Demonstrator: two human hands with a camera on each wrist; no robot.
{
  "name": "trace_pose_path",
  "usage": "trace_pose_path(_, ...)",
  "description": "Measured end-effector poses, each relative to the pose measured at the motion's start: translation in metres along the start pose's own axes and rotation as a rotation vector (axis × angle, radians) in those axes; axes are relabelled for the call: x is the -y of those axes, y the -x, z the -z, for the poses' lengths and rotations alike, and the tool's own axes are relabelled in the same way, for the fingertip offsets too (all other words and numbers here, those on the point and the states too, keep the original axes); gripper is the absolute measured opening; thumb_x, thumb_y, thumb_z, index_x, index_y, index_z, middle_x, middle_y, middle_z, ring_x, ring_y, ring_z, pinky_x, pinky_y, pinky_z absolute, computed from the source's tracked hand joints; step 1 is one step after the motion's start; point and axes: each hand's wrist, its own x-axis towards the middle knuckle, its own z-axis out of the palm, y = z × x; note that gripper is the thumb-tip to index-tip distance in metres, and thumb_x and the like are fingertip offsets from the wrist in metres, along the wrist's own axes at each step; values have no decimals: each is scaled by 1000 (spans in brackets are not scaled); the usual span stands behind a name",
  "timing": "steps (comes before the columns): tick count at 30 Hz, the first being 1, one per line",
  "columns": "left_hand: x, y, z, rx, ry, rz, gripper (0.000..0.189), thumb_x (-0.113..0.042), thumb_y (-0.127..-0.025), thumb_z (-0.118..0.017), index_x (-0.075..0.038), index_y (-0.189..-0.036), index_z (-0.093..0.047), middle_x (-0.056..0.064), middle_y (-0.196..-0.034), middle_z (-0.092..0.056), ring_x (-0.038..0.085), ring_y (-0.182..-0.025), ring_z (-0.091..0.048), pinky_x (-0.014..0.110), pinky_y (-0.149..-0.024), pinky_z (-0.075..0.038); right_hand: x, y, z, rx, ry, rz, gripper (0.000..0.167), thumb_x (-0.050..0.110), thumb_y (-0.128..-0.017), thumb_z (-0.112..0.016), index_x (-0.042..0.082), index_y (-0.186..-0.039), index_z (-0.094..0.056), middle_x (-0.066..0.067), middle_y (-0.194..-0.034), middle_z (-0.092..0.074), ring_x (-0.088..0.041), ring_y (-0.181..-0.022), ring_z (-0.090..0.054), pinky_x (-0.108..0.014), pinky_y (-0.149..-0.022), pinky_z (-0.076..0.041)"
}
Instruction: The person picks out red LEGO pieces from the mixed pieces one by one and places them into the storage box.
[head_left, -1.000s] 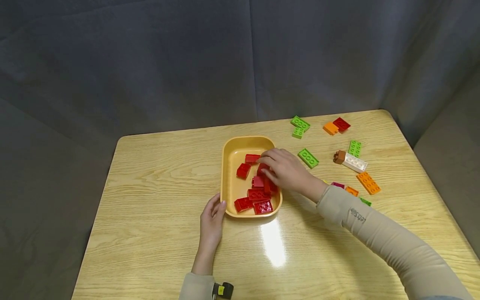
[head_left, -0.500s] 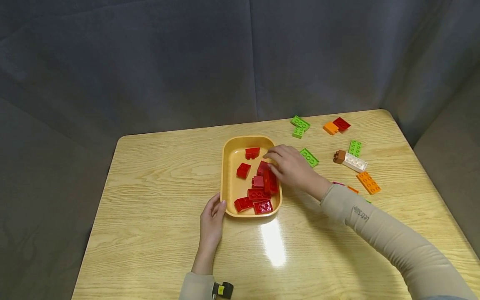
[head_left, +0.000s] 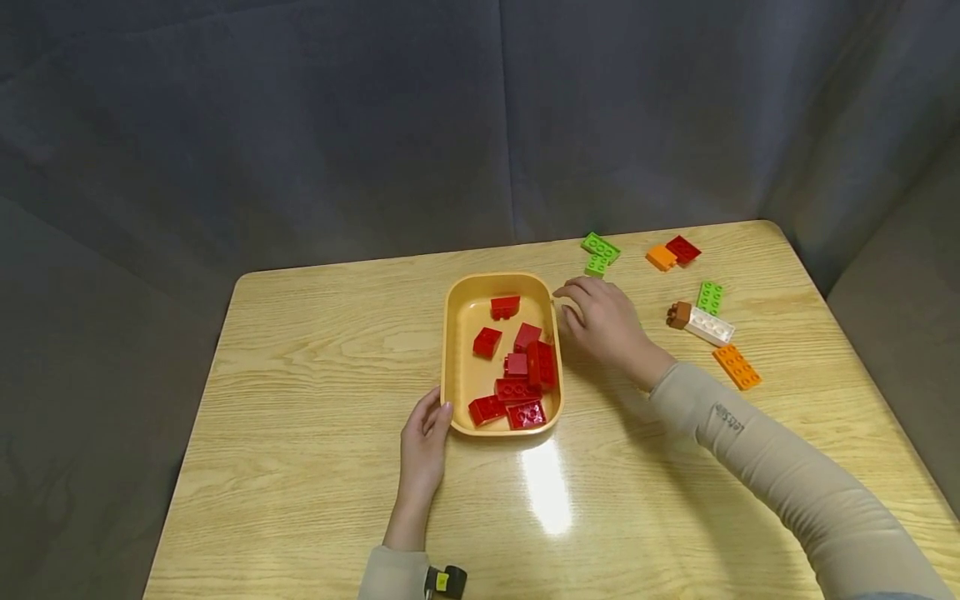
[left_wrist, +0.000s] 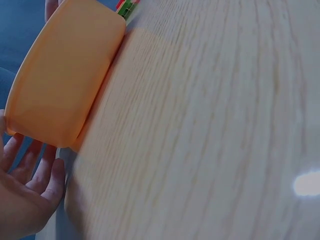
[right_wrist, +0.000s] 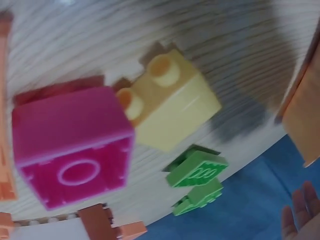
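A yellow tray (head_left: 465, 287) with several red toy bricks (head_left: 517, 389) in it stands mid-table. My left hand (head_left: 425, 437) holds its near left corner, thumb at the rim and fingertips against the outer wall, as the left wrist view shows. My right hand (head_left: 603, 325) hovers just beyond the right rim, its fingers loosely bent and holding nothing. In the right wrist view a magenta brick (right_wrist: 75, 130) and a pale yellow brick (right_wrist: 175, 105) lie on the table; my right arm hides them from the head view.
Along the right side lie green bricks (head_left: 600, 247), an orange brick (head_left: 662, 257), a dark red brick (head_left: 683, 249), a brown brick (head_left: 678, 314), a white brick (head_left: 711, 326) and an orange plate (head_left: 737, 367). A grey curtain (head_left: 375, 133) hangs behind the table.
My right hand has moved out of the tray to the right and away from the bricks. A red brick near the tray's far end has shifted slightly. The left hand stays put.
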Motion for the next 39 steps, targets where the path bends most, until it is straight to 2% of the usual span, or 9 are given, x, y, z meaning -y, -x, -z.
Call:
trace_pose_path(7,1,-1,0,-6,-4,-3,42,-20,-102,-59,-1,-139,-53,20,-130,-61,29,-118,-60,31,-98,-49,-21,-1,4,12,45,-42,24,10,-93,-65,5,-116,-66,-13,-118,-63,-33,-112,-56,-49,-97,-44)
trace_pose_path(14,1,-1,-1,-3,-9,-12,43,-20,-102,-59,0,-139,-53,21,-132,-60,30,-121,-58,35,-100,-48,-49,0,6,23,117,-37,25,6,-91,-66,2,-115,-65,-15,-115,-63,-36,-109,-57,-51,-94,-46)
trace_pose_path(17,0,-1,-1,-1,-10,-9,43,-20,-102,-59,-1,-139,-53,20,-132,-60,29,-121,-58,35,-100,-48,-61,2,8,23,125,-62,25,5,-90,-66,0,-114,-66,-17,-113,-63,-37,-106,-58,-52,-93,-46)
trace_pose_path(25,-1,0,-1,3,-8,1,43,-20,-102,-59,-2,-140,-52,19,-133,-59,28,-121,-58,36,-101,-47,-94,9,18,35,148,-210,24,5,-92,-59,-3,-113,-64,-22,-111,-61,-42,-106,-57,-56,-87,-47)
trace_pose_path(34,-6,1,-2,17,1,33,42,-12,-102,-56,4,-140,-50,25,-133,-57,34,-122,-57,40,-101,-47,-119,16,34,60,158,-366,26,5,-93,-53,-5,-116,-61,-26,-118,-57,-45,-111,-52,-60,-93,-43)
trace_pose_path(39,-6,2,-1,15,-1,25,42,-16,-102,-57,0,-141,-51,22,-133,-58,32,-122,-58,38,-101,-47,-130,19,45,33,167,-456,28,6,-93,-54,-6,-117,-61,-28,-118,-57,-47,-112,-51,-61,-94,-43)
